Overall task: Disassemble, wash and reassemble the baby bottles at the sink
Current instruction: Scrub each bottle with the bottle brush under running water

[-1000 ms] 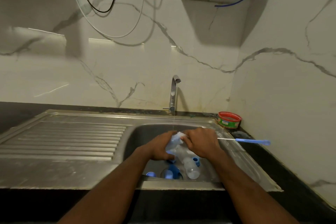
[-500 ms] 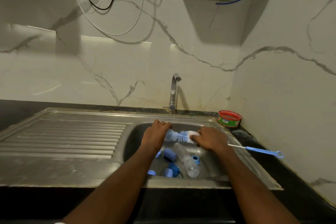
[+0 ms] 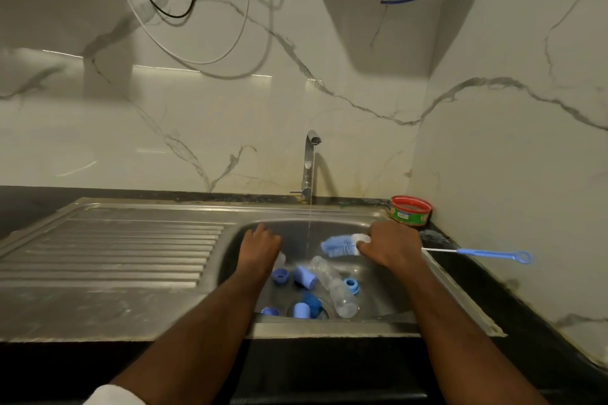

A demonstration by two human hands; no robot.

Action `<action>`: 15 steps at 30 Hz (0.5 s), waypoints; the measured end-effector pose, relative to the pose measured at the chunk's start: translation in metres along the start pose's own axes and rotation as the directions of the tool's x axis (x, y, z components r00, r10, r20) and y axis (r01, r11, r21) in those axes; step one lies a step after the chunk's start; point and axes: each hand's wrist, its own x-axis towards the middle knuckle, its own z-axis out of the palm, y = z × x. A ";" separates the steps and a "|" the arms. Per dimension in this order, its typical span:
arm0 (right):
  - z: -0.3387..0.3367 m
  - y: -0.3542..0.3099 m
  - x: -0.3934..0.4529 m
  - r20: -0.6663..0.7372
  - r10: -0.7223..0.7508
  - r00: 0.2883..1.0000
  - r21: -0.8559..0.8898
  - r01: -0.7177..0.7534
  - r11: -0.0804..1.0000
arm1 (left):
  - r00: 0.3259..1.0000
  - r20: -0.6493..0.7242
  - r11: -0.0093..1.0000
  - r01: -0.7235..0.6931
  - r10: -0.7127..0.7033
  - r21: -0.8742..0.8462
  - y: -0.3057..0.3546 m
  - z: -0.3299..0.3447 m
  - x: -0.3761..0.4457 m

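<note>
Baby bottles apart in the basin, brush in hand

Baby bottles (image 3: 332, 286) lie on their sides below and between my hands, clear bodies end to end, with blue caps and rings (image 3: 304, 276) scattered around them near the drain. I judge them light, stiff and slippery when wet; I'd take one round its barrel. My left hand (image 3: 260, 250) curls over a clear bottle piece (image 3: 280, 260), mostly hidden. My right hand (image 3: 386, 245) grips the bottle brush (image 3: 339, 245) just behind its bristles. Beyond both hands, the tap (image 3: 311, 164) runs into the sink (image 3: 460, 302).
</note>
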 end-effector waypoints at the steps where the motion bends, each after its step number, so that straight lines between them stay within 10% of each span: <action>1: 0.000 -0.001 0.000 0.007 0.001 1.000 0.003 -0.001 1.000 | 1.000 -0.006 0.999 -0.028 0.028 0.031 0.003 -0.001 0.000; 10: 0.004 -0.009 -0.005 -0.006 0.018 1.000 0.032 -0.018 0.999 | 0.960 -0.053 0.946 -0.262 0.276 0.191 0.033 -0.005 0.008; 15: 0.014 -0.011 0.000 0.045 0.023 0.999 0.094 -0.028 0.995 | 0.998 -0.026 0.912 -0.065 0.059 -0.406 0.026 0.001 0.010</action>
